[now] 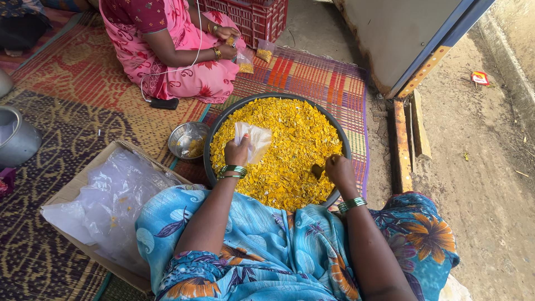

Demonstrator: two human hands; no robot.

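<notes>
A wide dark round pan (207, 146) full of yellow snack pieces (295, 139) sits on the mat in front of me. My left hand (237, 151) holds a small clear plastic bag (253, 139) upright over the pan's left part. My right hand (337, 168) is down in the yellow pieces at the pan's near right, closed around a small scoop (317, 170) that is mostly hidden. Green bangles ring both wrists. My blue flowered clothing fills the bottom of the view.
A small steel bowl (188, 140) stands left of the pan. A cardboard box (83, 184) with clear plastic bags lies at near left. Another person in pink (167, 50) sits opposite filling small bags beside a red crate (253, 17). A steel pot (16, 139) stands far left.
</notes>
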